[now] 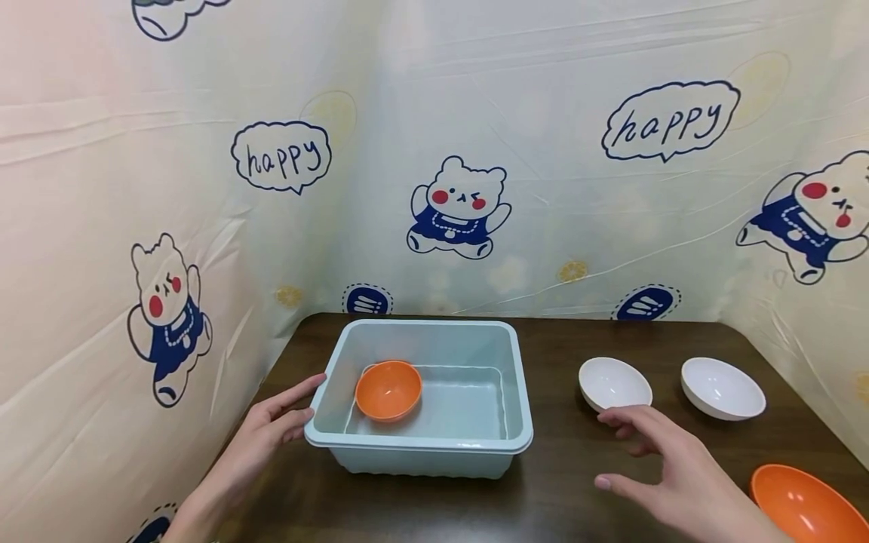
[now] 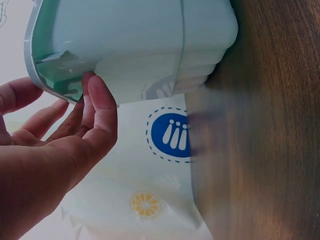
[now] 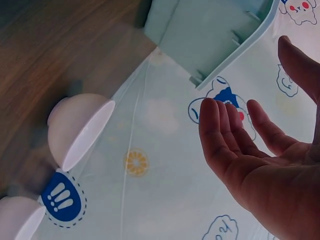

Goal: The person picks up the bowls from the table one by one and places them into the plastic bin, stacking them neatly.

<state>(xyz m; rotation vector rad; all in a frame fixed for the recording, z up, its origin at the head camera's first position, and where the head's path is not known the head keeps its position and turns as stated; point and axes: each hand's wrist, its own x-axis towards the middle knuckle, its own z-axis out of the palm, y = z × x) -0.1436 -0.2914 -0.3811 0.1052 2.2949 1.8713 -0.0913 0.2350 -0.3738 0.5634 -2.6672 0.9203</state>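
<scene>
In the head view my left hand (image 1: pixel 268 422) is at the left side of a pale blue-green plastic basin (image 1: pixel 421 445), its fingertips touching the rim. The left wrist view shows loosely bent fingers (image 2: pixel 100 107) by the underside of that rim. An orange bowl (image 1: pixel 388 391) lies inside the basin on the left. My right hand (image 1: pixel 668 464) hovers over the table with nothing in it, thumb and fingers apart. Nearest to it is a white bowl (image 1: pixel 614 385), partly overlapped by the fingers in the head view.
Another white bowl (image 1: pixel 723 388) stands farther right. A larger-looking orange bowl (image 1: pixel 811 501) sits at the lower right, partly behind my right forearm and cut off by the frame. Printed sheets (image 1: pixel 462 90) rise round the dark wooden table (image 1: pixel 550 483) at the back and both sides.
</scene>
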